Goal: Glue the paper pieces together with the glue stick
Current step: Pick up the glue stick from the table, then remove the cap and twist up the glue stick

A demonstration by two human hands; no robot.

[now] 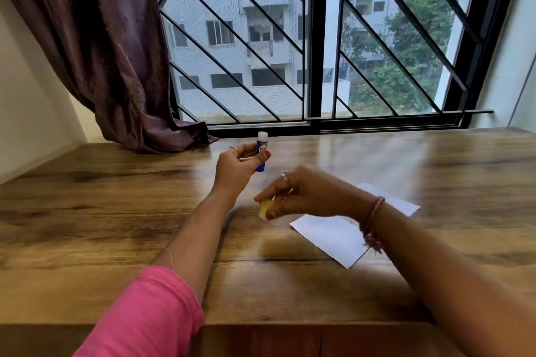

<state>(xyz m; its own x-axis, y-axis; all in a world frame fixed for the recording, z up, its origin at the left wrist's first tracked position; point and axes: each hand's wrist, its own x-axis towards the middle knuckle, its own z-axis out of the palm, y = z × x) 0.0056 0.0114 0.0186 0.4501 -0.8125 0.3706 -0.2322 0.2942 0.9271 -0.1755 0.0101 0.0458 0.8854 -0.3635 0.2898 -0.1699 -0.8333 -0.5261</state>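
My left hand (237, 166) holds a blue glue stick (260, 151) upright above the wooden table (116, 211); its white glue tip is bare at the top. My right hand (301, 194) is a little nearer and to the right, and pinches a small yellow cap (265, 209) between thumb and fingers. White paper pieces (336, 235) lie flat on the table under my right wrist, which hides part of them. The right hand is blurred.
A barred window (316, 38) runs along the table's far edge. A purple curtain (95, 46) hangs at the far left and rests on the table. The table's front edge (290, 324) lies close to me.
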